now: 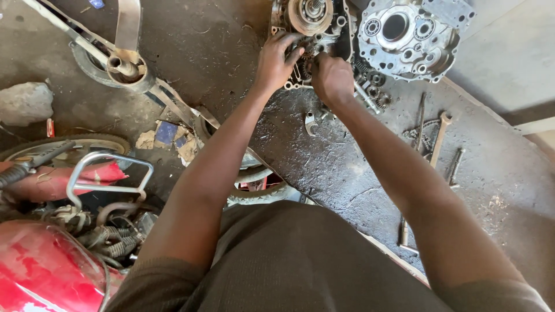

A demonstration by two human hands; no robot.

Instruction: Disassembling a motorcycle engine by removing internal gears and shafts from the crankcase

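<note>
Standing over this person working on the ground, both hands are buried in an open engine case (309, 43) sitting on the oily concrete at the top of the scene. The left hand (276, 60) has its fingers curled down onto the gears along the case's left side, looks like it's pressing or steadying something, but I can't tell if it's actually pinching a part. The right hand (330, 78) is bunched into a loose fist right beside it, touching the lower edge of the case; whatever it's got, if anything, is hidden under the knuckles.

How far along? I'd guess well into the teardown or mid-rebuild, hard to say which. The cover (407, 34) is already off and lying face up just right of the case, bearings and holes showing. The clutch (310, 13) is still seated at the top of the case. Loose bits sit near the right wrist: a small fork (310, 122) and some gears (376, 86). Spanners (439, 138) and a chain (417, 134) lie further right, untouched.

So the case is open and the guts are exposed, and nothing looks buttoned up. A red bike (46, 266) and a wheel (124, 68) sit off to the left, well apart from the work
</note>
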